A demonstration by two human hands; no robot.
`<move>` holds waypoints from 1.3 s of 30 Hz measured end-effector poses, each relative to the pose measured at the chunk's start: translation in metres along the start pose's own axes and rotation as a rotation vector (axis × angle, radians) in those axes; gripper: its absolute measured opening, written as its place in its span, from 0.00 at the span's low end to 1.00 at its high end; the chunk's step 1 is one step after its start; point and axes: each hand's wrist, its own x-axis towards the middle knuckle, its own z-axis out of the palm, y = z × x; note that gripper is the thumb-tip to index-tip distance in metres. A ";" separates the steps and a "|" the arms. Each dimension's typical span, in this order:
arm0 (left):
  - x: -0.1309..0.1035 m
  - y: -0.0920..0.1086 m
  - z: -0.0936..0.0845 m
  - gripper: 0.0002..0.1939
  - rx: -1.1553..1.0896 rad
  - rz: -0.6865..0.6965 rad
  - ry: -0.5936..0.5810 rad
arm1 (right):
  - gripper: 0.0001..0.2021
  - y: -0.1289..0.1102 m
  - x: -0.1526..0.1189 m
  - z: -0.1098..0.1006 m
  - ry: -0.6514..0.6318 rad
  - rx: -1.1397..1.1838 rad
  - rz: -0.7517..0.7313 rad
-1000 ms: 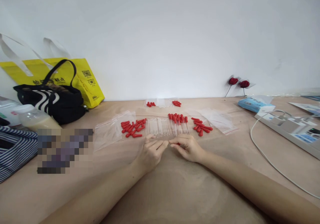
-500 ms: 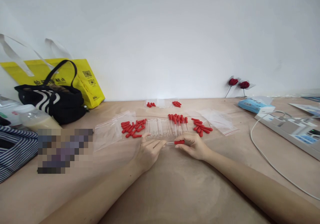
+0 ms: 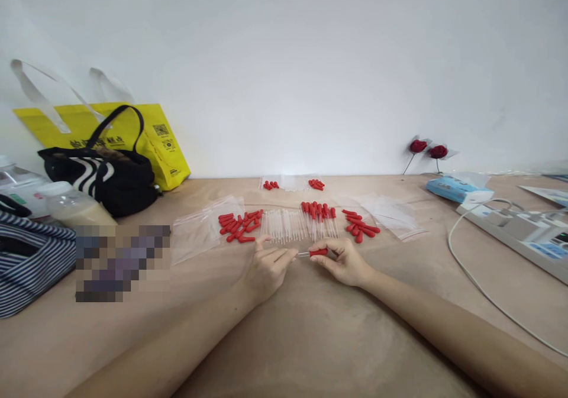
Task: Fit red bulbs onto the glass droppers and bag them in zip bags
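Observation:
My left hand (image 3: pixel 270 268) pinches a thin clear glass dropper tube (image 3: pixel 303 255), most of which its fingers hide. Facing it, my right hand (image 3: pixel 344 261) grips a red rubber bulb (image 3: pixel 318 252) at the tube's right end. How deep the tube sits in the bulb I cannot tell. Beyond my hands lies a row of bare glass tubes (image 3: pixel 283 225). To its right are droppers with red bulbs on their ends (image 3: pixel 318 211). Loose red bulbs (image 3: pixel 239 226) lie on the left, and more loose bulbs (image 3: pixel 358 226) on the right.
Clear plastic bags (image 3: pixel 199 226) lie left of the bulbs, others (image 3: pixel 394 216) to the right. A black bag (image 3: pixel 104 179) and a yellow bag (image 3: pixel 171 149) stand at left, near a bottle (image 3: pixel 80 209). At right are a tissue pack (image 3: pixel 457 188), a power strip (image 3: pixel 528 232) and its cable (image 3: pixel 477 288).
The view has shifted slightly, so the scene sits a little further right. My hands have come marginally closer together, and less of the tube shows between them.

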 end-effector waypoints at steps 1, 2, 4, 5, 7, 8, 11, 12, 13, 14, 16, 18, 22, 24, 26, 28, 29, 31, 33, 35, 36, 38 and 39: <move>0.000 -0.001 0.000 0.08 -0.008 -0.003 -0.003 | 0.07 0.000 0.000 0.000 0.003 0.014 0.011; 0.000 -0.001 0.000 0.08 -0.014 -0.006 -0.003 | 0.07 0.001 0.000 -0.001 0.011 0.034 0.025; 0.000 -0.003 0.000 0.08 -0.021 -0.008 0.003 | 0.10 0.002 0.000 -0.003 0.041 0.095 0.060; 0.000 -0.003 0.000 0.09 -0.019 -0.012 0.012 | 0.11 0.003 0.000 -0.003 0.059 0.137 0.080; 0.000 -0.003 -0.001 0.09 -0.014 -0.022 0.030 | 0.15 0.005 0.000 -0.004 0.075 0.247 0.133; 0.001 -0.003 -0.001 0.08 -0.016 -0.027 0.038 | 0.16 0.004 0.000 -0.003 0.072 0.311 0.165; 0.001 0.001 -0.001 0.07 -0.040 -0.045 0.042 | 0.15 -0.001 0.001 0.003 0.039 0.463 0.243; 0.001 0.003 -0.001 0.07 -0.052 -0.053 0.033 | 0.14 -0.004 0.001 0.005 0.034 0.487 0.250; 0.002 0.004 -0.002 0.07 -0.068 -0.061 0.021 | 0.12 -0.007 0.002 0.008 0.037 0.499 0.249; 0.002 0.005 -0.002 0.07 -0.086 -0.069 0.005 | 0.12 -0.010 0.005 0.009 0.047 0.501 0.244; 0.003 0.005 -0.004 0.08 -0.124 -0.105 -0.026 | 0.14 -0.012 0.012 0.004 0.089 0.462 0.250; 0.003 0.002 -0.007 0.10 -0.138 -0.166 -0.054 | 0.17 -0.008 0.025 -0.011 0.143 0.302 0.327; 0.004 -0.005 -0.006 0.09 -0.068 -0.280 -0.108 | 0.21 0.012 0.052 -0.060 0.211 -0.324 0.694; 0.004 -0.006 -0.004 0.09 -0.044 -0.295 -0.135 | 0.27 0.024 0.062 -0.076 0.234 -0.431 0.754; 0.003 -0.007 -0.003 0.08 -0.041 -0.299 -0.153 | 0.29 0.034 0.067 -0.082 0.231 -0.511 0.799; 0.003 -0.006 -0.003 0.07 -0.043 -0.306 -0.157 | 0.28 0.042 0.069 -0.080 0.215 -0.583 0.838; 0.003 -0.006 -0.003 0.07 -0.043 -0.308 -0.157 | 0.28 0.044 0.070 -0.077 0.205 -0.614 0.853; 0.003 -0.006 -0.003 0.06 -0.044 -0.305 -0.160 | 0.26 0.047 0.070 -0.072 0.182 -0.666 0.876; 0.004 -0.006 -0.003 0.05 -0.041 -0.296 -0.164 | 0.24 0.049 0.070 -0.069 0.152 -0.709 0.891; 0.003 -0.006 -0.002 0.03 -0.031 -0.296 -0.170 | 0.22 0.049 0.070 -0.069 0.122 -0.746 0.900; 0.003 -0.006 -0.002 0.03 -0.023 -0.300 -0.173 | 0.22 0.049 0.070 -0.069 0.110 -0.763 0.902; 0.002 -0.005 -0.002 0.03 -0.002 -0.321 -0.176 | 0.21 0.049 0.069 -0.069 0.091 -0.791 0.903; 0.002 -0.005 -0.002 0.03 0.011 -0.336 -0.177 | 0.21 0.049 0.069 -0.069 0.085 -0.802 0.902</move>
